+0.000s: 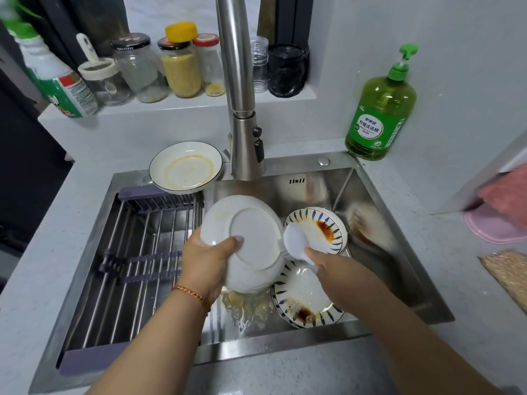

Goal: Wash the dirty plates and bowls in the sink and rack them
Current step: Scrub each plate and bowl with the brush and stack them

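1. Head view, hands. The left hand [209,259] grips a white plate [245,240] by its rim, thumb curled over the underside, which faces the camera; the plate is tilted over the sink [370,315]. The right hand [322,265] pinches the handle of a white spoon [296,240], whose bowl lies just beside the plate's right edge.
2. Head view, sink contents. A blue-striped bowl [328,226] with brown sauce stains sits right of the held plate, behind the spoon. A blue-striped plate [308,297], also stained, lies on the sink floor below the right hand. Yellowish water pools beneath the held plate.
3. Head view, rack. A rod drying rack [137,252] spans the sink's left half. A white dish with a yellow residue ring [185,166] rests at the rack's far end, on the sink rim.
4. Head view, surroundings. The faucet [242,109] stands behind the sink, its head above the held plate. A green detergent bottle [379,109] stands at the sink's far right corner. Jars [159,69] line the back ledge. A pink cloth [496,223] lies at right.
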